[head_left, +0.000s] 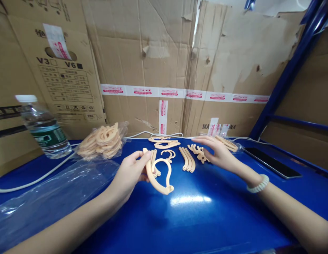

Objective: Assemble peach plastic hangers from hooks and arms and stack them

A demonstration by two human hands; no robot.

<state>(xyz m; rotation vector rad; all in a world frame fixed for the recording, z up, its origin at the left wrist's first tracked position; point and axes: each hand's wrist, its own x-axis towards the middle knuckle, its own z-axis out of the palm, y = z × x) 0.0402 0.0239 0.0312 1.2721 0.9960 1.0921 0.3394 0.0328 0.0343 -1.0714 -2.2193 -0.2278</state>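
My left hand [132, 167] is closed on a beige plastic folding hanger [155, 181], made up of a curved arm with a looped, hook-like part joined at its lower end. Behind it lie a few straight-ended hanger arms [156, 173], partly hidden. My right hand [218, 150] reaches over a small pile of beige hooks [198, 151], its fingers stretched out and apart. Whether those fingers touch the pile I cannot tell. Between the hands, a row of curved hanger arms [188, 160] and some loose hooks [168, 154] lie on the blue tabletop [179, 222].
Bagged beige hanger parts [104, 141] stand at the left, by a water bottle [44, 127]. A clear plastic bag [55, 192] lies in front. More hangers [165, 143] sit at the back. On the right is a phone [272, 163]. Cardboard [142, 63] walls the back.
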